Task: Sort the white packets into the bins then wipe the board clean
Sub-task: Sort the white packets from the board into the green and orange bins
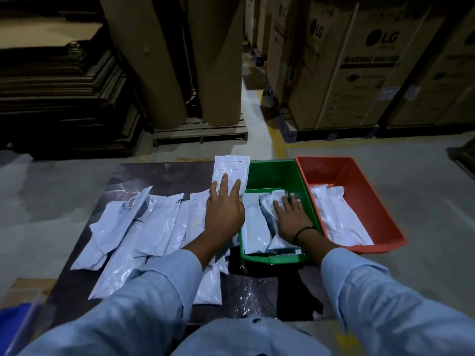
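Packets [144, 227] are light, limp, slippery; pinch an edge. Left hand [224, 209] presses one flat, fingers spread; right hand [290, 217] lies spread in green bin [277, 173].

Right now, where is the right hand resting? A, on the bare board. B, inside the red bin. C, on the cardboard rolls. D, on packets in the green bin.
D: the right hand lies flat on white packets inside the green bin, beside the red bin.
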Motion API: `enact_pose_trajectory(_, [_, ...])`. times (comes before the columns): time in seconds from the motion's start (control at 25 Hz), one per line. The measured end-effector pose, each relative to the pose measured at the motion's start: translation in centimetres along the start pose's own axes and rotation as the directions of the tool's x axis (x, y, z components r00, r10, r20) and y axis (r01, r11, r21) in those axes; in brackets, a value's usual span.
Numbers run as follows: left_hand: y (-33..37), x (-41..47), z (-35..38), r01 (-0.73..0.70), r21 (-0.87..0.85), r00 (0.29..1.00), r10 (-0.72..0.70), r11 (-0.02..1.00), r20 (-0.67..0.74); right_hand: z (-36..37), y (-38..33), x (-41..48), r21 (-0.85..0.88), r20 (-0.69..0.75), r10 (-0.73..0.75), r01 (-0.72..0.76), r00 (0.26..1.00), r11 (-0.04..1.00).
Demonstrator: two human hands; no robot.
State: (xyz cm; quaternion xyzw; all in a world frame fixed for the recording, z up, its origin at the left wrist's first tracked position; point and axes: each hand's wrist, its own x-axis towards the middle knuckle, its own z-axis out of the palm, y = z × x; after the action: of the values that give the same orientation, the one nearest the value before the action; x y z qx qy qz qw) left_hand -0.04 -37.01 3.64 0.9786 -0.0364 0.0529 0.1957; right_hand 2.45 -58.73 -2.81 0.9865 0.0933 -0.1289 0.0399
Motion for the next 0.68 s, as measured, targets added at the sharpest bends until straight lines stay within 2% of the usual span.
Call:
enact_pose_trajectory(0.16, [1.4, -0.2, 0.8, 0.042, 0.008, 0.999, -0.042, 0.999, -0.026, 0.8, 0.6, 0.5, -0.034, 0.066, -0.038, 0.04, 0.997, 0.999])
enact_pose_trajectory(0.44, [4.9, -0.6, 2.9, 0.032, 0.02, 0.996, -0.03, 0.999, -0.085, 0.2, 0.3, 0.6, -0.243, 0.16, 0.048, -0.008, 0.986, 0.97])
enact_pose_trajectory(0.52, [6.0, -0.5, 3.5, 0.031, 0.008, 0.995, -0.03, 0.999, -0.1, -1.0, 0.7, 0.6, -0.237, 0.086, -0.015, 0.035, 0.996, 0.971])
enact_pose_trajectory(0.6, [6.9, -0.4, 4.2, 0.071, 0.005, 0.997, -0.071, 0.997, -0.036, -2.9, 1.5, 0.7, -0.184, -0.046, -0.102, 0.092, 0.994, 0.979])
enact_pose_trajectory(0.68, [7.6, -0.2, 5.3, 0.095, 0.055, 0.994, -0.097, 0.994, 0.04, -4.7, 2.6, 0.8, -0.12, -0.175, -0.127, 0.107, 0.976, 0.987])
